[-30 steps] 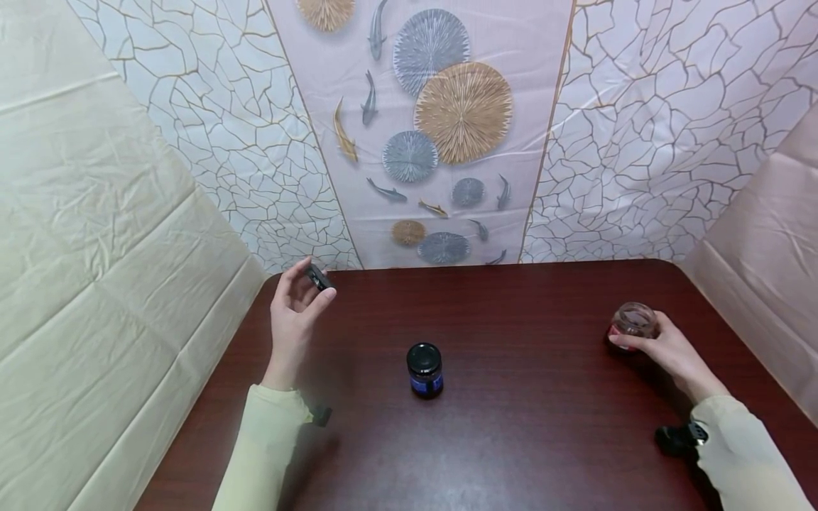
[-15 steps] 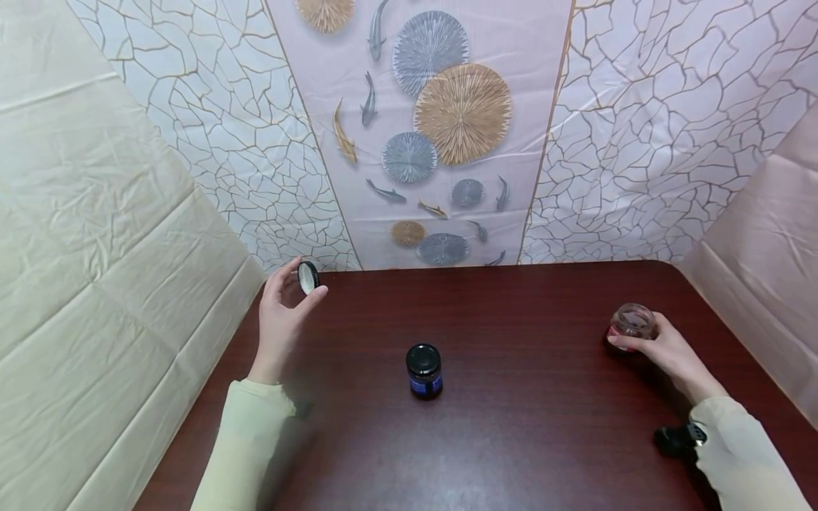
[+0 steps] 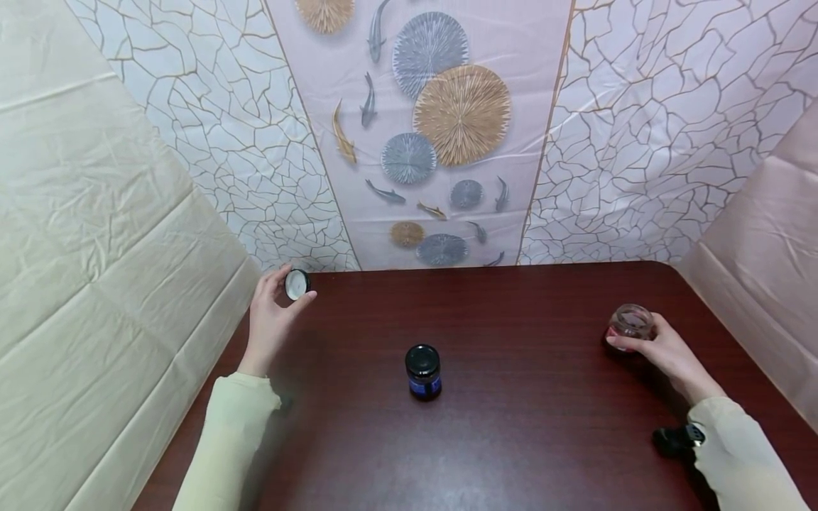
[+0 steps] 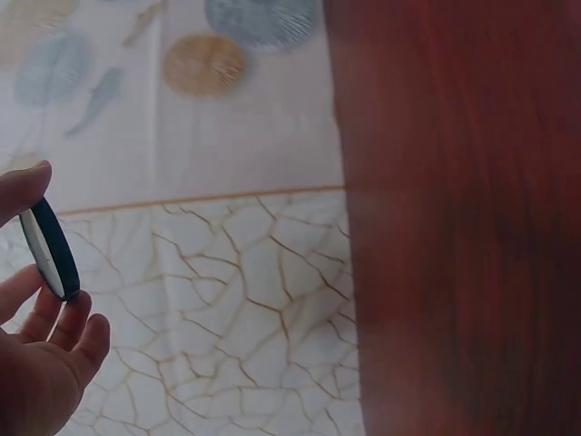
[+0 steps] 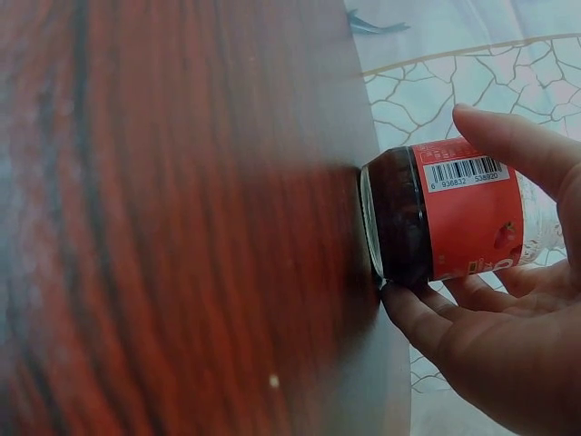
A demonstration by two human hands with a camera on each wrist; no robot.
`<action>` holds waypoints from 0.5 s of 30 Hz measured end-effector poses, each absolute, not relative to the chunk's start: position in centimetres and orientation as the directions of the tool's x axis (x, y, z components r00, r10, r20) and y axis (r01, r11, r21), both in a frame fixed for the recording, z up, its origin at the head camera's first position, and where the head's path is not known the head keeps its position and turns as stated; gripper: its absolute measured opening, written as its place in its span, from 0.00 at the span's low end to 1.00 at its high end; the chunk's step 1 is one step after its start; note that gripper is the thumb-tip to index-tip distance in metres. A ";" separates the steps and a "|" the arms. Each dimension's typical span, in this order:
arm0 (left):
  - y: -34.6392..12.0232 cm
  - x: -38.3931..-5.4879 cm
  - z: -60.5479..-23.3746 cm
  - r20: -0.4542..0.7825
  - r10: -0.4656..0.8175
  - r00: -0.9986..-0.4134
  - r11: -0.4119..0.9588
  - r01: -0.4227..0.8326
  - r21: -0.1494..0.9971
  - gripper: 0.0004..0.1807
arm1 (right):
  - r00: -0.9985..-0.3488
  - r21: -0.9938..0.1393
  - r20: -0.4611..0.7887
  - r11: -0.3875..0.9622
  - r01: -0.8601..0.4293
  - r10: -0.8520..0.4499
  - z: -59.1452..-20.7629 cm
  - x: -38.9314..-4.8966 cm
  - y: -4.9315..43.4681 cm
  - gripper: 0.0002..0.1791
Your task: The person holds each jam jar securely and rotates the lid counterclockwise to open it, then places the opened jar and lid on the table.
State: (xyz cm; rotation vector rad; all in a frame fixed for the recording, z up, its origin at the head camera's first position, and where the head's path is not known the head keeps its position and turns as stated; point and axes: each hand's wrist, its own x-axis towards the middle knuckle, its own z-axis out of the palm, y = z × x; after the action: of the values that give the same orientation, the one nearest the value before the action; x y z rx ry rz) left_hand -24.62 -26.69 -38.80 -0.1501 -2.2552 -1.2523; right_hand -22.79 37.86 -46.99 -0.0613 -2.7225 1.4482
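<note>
My left hand [image 3: 271,316] is raised at the far left of the table, pinching a round black jar lid [image 3: 297,284] by its edge. The lid's white inner side faces me in the head view; the left wrist view shows the lid [image 4: 52,250] nearly edge-on between thumb and fingers. At the right, my right hand [image 3: 677,355] grips an uncapped glass jar [image 3: 631,321] with a red label, standing upright. In the right wrist view that jar [image 5: 467,213] has dark contents and a barcode, its base at the tabletop. A second jar [image 3: 423,372], black-lidded with a blue label, stands between the hands.
The dark red-brown wooden table [image 3: 511,440] ends at a patterned cloth backdrop [image 3: 441,142]. Pale cloth [image 3: 115,284] closes off the left side and pinkish cloth [image 3: 767,234] the right. A black strapped device [image 3: 677,438] sits on the right wrist.
My left hand has shifted left with the lid, which has turned from nearly edge-on to show its white inside. The right hand and both jars have stayed in place.
</note>
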 end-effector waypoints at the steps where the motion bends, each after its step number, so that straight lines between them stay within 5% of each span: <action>1: -26.9 -24.8 -39.0 0.504 -0.162 -0.848 0.571 0.336 0.749 0.39 | -0.998 -0.829 0.032 0.560 0.008 0.062 -47.0 -22.8 37.9 0.39; 15: -29.0 -26.5 -41.5 0.404 -0.148 -0.903 0.678 0.205 0.706 0.41 | -0.998 -0.851 0.051 0.524 -0.028 0.029 -47.0 -22.8 37.9 0.32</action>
State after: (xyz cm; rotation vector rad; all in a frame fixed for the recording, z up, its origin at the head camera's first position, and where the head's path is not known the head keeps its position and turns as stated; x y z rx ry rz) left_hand -26.45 -28.98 -41.54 -0.0437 -2.4589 -1.1090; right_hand -22.83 37.93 -46.98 -0.0014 -2.6911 1.5045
